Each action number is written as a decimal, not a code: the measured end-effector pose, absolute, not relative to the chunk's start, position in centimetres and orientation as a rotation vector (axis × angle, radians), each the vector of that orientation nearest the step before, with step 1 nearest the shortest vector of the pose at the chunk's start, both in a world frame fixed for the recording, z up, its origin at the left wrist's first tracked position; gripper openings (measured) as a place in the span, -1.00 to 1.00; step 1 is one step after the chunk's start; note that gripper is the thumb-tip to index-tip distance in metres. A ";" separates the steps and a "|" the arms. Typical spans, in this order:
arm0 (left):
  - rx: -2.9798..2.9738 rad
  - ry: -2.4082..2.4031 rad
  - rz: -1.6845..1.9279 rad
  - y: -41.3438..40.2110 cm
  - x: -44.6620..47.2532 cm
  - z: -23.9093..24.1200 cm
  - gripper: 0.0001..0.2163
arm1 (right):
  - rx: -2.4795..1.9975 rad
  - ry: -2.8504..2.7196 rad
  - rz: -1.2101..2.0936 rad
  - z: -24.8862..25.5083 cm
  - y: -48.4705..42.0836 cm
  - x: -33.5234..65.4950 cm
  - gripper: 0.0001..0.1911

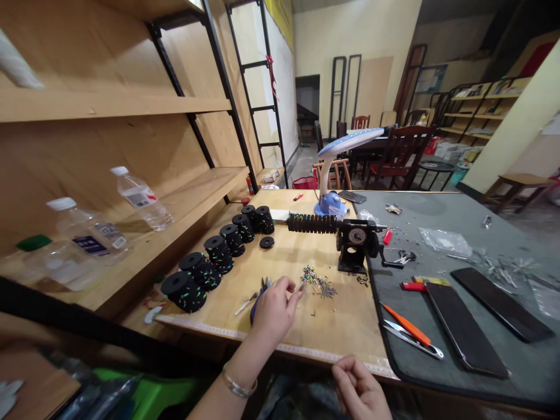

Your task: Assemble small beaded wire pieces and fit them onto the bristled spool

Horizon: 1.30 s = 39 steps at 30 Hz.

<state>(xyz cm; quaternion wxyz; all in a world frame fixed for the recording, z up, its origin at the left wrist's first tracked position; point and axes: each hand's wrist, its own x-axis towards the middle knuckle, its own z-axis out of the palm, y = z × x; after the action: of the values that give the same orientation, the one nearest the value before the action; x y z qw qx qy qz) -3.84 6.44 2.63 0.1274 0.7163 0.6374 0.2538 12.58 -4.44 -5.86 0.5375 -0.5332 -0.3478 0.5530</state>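
Note:
My left hand reaches over the wooden tabletop, thumb and fingertips pinched together beside a small pile of coloured beads and little metal pins. Whatever sits in that pinch is too small to name. Blue-handled pliers lie partly hidden under this hand. My right hand is at the table's front edge with its fingers curled and the tips together; what they hold, if anything, cannot be made out. Beyond the beads stands a black hand-cranked winder carrying a row of black discs on its shaft.
Several stacks of black foam spools line the table's left side. A blue-white lamp stands behind. On the grey mat lie phones, snips, an orange-handled tool and a lighter. Bottles rest on the left shelf.

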 end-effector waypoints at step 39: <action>1.241 1.149 0.819 0.1 -3.1 -0.2 -0.86 | -1.239 -0.775 1.319 -5.2 -4.2 12.7 -0.46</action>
<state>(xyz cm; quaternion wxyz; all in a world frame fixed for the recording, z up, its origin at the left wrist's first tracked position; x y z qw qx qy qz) -3.08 0.08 -0.21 0.5900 0.5332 0.4937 0.3518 12.73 -4.24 -5.18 0.5535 -0.5240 -0.3278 0.5582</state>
